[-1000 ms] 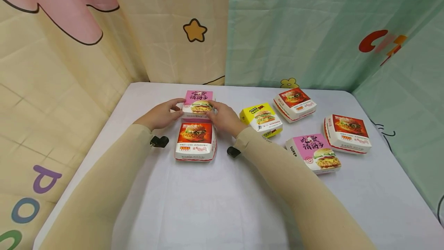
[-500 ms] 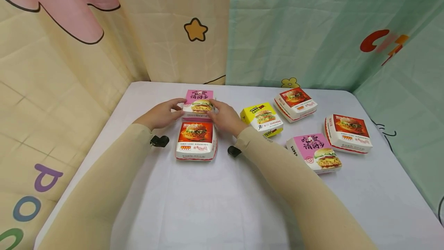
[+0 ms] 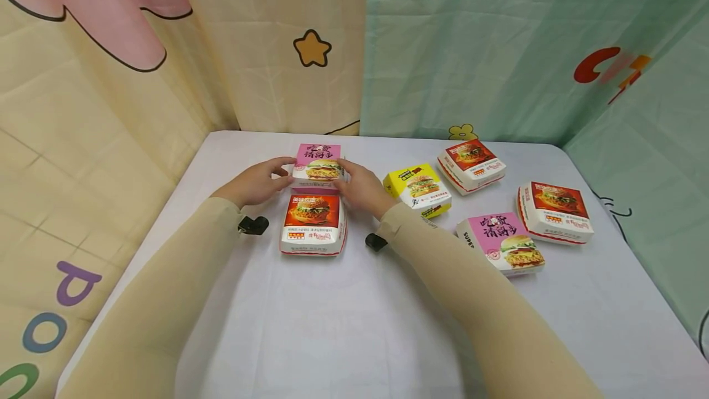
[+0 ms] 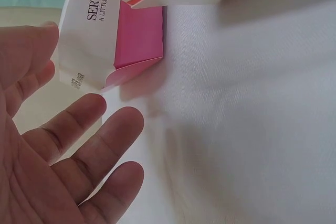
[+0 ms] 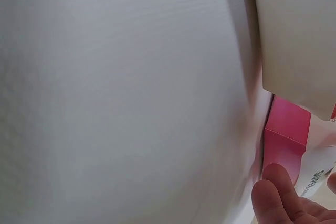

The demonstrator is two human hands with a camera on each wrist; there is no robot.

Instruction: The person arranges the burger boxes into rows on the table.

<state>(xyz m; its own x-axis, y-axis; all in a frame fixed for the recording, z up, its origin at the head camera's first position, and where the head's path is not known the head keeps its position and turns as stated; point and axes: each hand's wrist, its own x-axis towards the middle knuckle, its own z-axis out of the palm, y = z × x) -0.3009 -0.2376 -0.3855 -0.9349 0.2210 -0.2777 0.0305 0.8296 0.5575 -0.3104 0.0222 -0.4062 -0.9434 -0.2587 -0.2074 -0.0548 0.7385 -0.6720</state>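
A pink-and-white burger box lies near the back edge of the table, between both hands. Below its white near edge shows a magenta panel, with a small flap angled out at the side. My left hand has its thumb and forefinger at the box's left side; in the left wrist view the other fingers spread loosely beside it. At the right side, my right hand touches the box with its forefinger and thumb. Just in front of the pink box stands a red-and-white burger box.
On the right of the white tablecloth lie a yellow burger box, two more red-and-white ones, and another pink one. Printed curtains hang behind the table and along both sides.
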